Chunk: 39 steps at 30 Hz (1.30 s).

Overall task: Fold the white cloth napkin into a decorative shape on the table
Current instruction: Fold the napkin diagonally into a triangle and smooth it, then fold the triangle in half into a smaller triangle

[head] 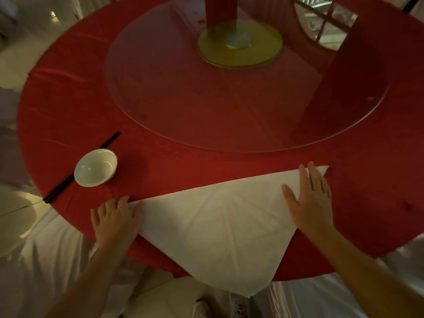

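The white cloth napkin [218,228] lies folded into a triangle on the red tablecloth [206,161]. Its long edge runs from lower left to upper right, and its point hangs over the table's near edge. My left hand [115,222] rests on the napkin's left corner, fingers curled over the cloth. My right hand [309,203] lies flat with spread fingers on the right part of the napkin, just short of the right corner tip.
A small white bowl [96,167] stands to the left, with black chopsticks [80,168] lying diagonally beneath it. A round glass turntable [160,106] with a yellow hub [239,43] fills the table's middle. White chair covers surround the table's near edge.
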{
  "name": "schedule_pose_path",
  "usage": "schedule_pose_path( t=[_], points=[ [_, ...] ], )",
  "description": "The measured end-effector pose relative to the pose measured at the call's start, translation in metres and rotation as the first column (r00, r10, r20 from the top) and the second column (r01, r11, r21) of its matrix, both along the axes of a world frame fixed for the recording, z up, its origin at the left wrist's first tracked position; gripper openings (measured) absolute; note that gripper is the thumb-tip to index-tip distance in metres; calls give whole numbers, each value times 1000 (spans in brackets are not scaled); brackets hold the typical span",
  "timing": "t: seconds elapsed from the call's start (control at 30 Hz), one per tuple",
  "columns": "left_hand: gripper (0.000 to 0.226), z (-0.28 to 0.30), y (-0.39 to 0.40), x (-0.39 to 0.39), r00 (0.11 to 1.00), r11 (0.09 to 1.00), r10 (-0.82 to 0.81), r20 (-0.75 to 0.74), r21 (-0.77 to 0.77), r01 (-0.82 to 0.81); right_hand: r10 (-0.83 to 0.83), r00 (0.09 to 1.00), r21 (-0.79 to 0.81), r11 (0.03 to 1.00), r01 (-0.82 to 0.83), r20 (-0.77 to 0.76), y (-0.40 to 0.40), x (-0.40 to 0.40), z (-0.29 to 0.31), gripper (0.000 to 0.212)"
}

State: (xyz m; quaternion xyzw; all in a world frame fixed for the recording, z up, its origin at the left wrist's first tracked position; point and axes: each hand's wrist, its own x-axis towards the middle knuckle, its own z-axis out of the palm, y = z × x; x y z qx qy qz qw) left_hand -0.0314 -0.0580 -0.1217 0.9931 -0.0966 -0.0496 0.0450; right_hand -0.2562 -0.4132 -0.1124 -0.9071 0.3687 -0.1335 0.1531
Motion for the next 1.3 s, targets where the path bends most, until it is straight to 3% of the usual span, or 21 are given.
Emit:
schedule_pose_path(
  t=[0.13,0.2,0.27,0.33,0.5,0.73,0.93,1.03,1.13,1.3],
  points=[
    [45,14,9,24,993,998,15,-119,64,-8,-282,925,344,920,186,254,95,-54,-3,44],
    [41,20,17,36,980,1000,-26,-198,-3,26,-479,848,508,802,316,228,132,-77,-13,34],
    [36,28,23,45,960,981,-86,-266,-188,36,-626,769,658,635,406,129,157,-91,-24,31],
    [29,35,29,49,941,948,-114,-319,-317,7,-682,728,788,484,381,67,175,-97,-36,28],
    [14,49,43,58,885,896,-228,-406,-443,28,-757,653,959,199,203,19,205,-88,-41,31],
    [8,90,37,55,850,763,-351,-392,-647,16,-762,648,994,73,83,2,226,-88,-21,39],
    [16,137,-21,51,841,658,-425,-335,-752,33,-816,578,995,80,63,30,239,-98,-14,56],
    [6,158,-75,41,820,552,-508,-265,-831,74,-815,576,968,191,164,63,243,-103,-14,38],
    [17,176,-138,23,776,483,-571,-268,-874,53,-788,613,926,265,270,47,244,-109,-13,25],
    [12,183,-237,-21,659,451,-688,-304,-890,61,-777,626,966,109,236,-65,241,-114,-10,12]
  ],
)
